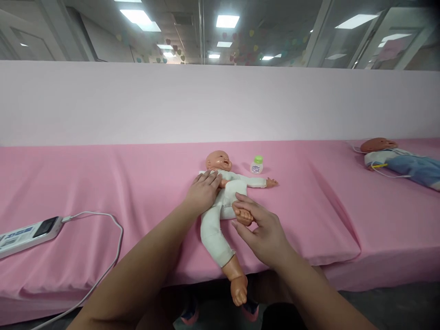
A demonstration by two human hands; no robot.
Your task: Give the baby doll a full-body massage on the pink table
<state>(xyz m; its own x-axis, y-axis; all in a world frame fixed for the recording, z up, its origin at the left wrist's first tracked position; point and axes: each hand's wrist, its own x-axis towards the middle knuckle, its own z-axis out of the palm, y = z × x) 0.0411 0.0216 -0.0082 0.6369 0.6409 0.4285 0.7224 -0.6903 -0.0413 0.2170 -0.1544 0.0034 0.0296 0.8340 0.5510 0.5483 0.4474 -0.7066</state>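
A baby doll (216, 231) in a white cloth body lies on its back on the pink sheet, head toward the wall. My left hand (205, 190) lies flat across its chest and near arm, fingers stretched out. Between the thumb and fingers of my right hand (266, 231) is the doll's foot (243, 215), with that leg bent up toward the belly. The doll's other leg (235, 275) hangs straight over the edge. One doll arm (257, 182) reaches out to the right. A small clear bottle (256, 165) with a green cap stands beside the doll's head.
Along the back runs a white wall (165, 103) with glass above. At the left, a white power strip (30, 236) trails a cable (120, 238) over the edge. Another doll (409, 165) in blue and white lies at the right. The pink sheet (85, 183) has folds.
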